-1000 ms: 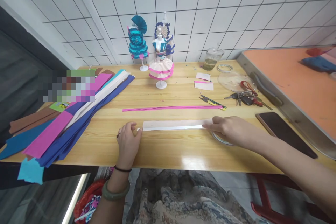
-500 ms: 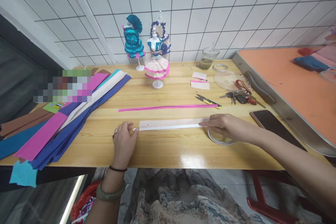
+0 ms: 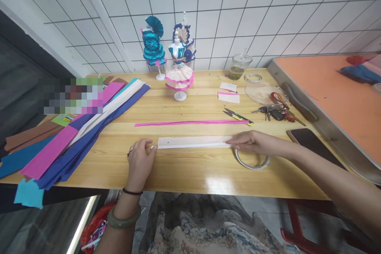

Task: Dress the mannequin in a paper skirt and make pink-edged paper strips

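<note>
A pale pink crepe paper strip (image 3: 190, 141) lies across the wooden table, with white tape (image 3: 193, 145) stretched along its near edge. My left hand (image 3: 141, 160) rests at the strip's left end, fingers curled and thumb on the tape's end. At the other end my right hand (image 3: 253, 143) has its fingers pressed together on the tape. The tape roll (image 3: 253, 166) lies partly beneath that hand. Beyond the strip is a narrow folded bright pink strip (image 3: 190, 122), whose right end overlaps yellow-handled scissors (image 3: 238, 116).
Folded crepe papers (image 3: 98, 127) pile at the left. Small mannequins (image 3: 179, 71) in paper dresses stand at the back. Cut paper pieces (image 3: 228, 97), a glass teapot (image 3: 239, 65), keys (image 3: 276, 113) and a phone (image 3: 315, 147) lie right. An orange-topped case (image 3: 327, 99) borders the right.
The view has shifted slightly. My right hand has lifted or turned a little, and more of the tape roll's ring shows beneath it. My left hand stays put.
</note>
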